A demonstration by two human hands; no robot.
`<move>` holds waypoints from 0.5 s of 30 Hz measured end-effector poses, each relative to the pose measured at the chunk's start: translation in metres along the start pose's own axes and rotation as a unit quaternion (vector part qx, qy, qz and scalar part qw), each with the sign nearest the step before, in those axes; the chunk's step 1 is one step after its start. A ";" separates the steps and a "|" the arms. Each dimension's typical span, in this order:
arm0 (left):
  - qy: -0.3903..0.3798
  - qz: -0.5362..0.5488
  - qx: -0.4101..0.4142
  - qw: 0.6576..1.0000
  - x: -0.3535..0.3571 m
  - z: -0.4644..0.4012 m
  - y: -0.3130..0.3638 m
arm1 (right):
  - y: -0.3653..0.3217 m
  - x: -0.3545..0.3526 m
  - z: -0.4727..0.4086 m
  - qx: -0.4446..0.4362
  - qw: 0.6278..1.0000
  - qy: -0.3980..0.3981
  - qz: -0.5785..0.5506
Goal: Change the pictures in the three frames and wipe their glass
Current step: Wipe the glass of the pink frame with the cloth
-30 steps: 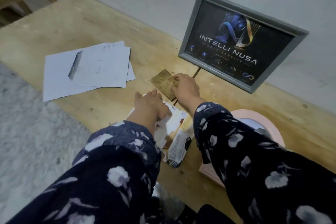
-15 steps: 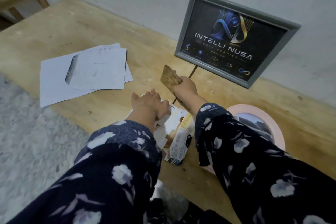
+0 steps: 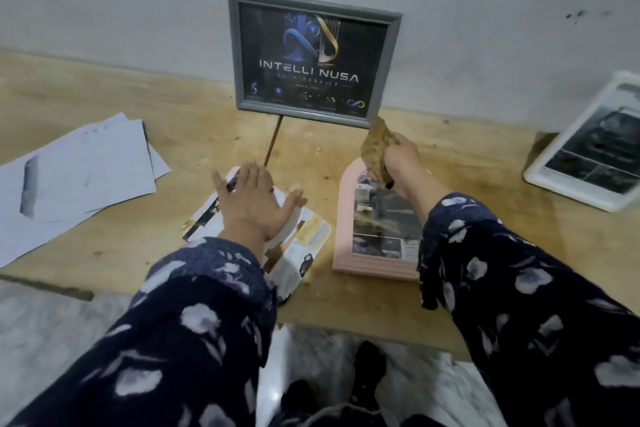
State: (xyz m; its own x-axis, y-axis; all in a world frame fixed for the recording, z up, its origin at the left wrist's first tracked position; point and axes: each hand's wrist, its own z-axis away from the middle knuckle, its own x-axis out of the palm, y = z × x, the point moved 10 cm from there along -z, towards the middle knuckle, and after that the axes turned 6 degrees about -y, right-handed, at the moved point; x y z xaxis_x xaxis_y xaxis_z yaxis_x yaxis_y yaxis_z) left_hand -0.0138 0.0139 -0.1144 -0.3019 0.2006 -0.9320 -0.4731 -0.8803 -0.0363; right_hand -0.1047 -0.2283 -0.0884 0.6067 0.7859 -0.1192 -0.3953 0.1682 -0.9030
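Note:
A grey frame with a dark "INTELLI NUSA" picture stands upright against the wall. A pink arched frame lies flat on the wooden table with a printed picture in it. A white frame leans at the far right. My right hand grips a brownish cloth just above the top of the pink frame. My left hand hovers with spread fingers over a pile of loose printed pictures; whether it touches them I cannot tell.
Several white paper sheets lie at the left of the table. A thin brown stick lies in front of the grey frame. The table's front edge runs just below the pictures, with floor and my dark feet beneath.
My right hand lifted the cloth off the table and carried it right, over the pink frame. My left hand opened its fingers above the picture pile. The view swung right and the white frame came into sight.

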 end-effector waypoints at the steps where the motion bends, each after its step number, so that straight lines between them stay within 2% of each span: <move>1: 0.015 -0.014 0.031 0.999 0.003 0.009 0.022 | 0.002 -0.010 0.003 -0.001 1.000 0.012 -0.006; 4: 0.022 -0.018 0.066 0.997 0.023 0.026 0.062 | 0.013 -0.032 0.016 0.010 0.999 0.035 -0.003; 8: 0.008 -0.011 0.074 0.997 0.041 0.034 0.067 | 0.029 -0.048 0.029 0.013 0.997 0.054 0.046; 12: 0.032 -0.014 0.173 0.984 0.043 0.057 0.089 | 0.037 -0.041 0.037 0.014 0.995 0.052 0.081; 15: 0.024 -0.011 0.194 0.981 0.055 0.068 0.099 | 0.030 -0.033 0.034 -0.007 0.991 0.057 0.119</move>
State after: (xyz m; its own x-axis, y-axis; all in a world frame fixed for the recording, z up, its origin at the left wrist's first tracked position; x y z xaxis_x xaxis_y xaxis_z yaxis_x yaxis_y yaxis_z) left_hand -0.1338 -0.0329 -0.1450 -0.2523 0.1888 -0.9490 -0.7608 -0.6448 0.0739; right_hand -0.1604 -0.2288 -0.0974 0.5720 0.7298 -0.3745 -0.5273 -0.0225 -0.8494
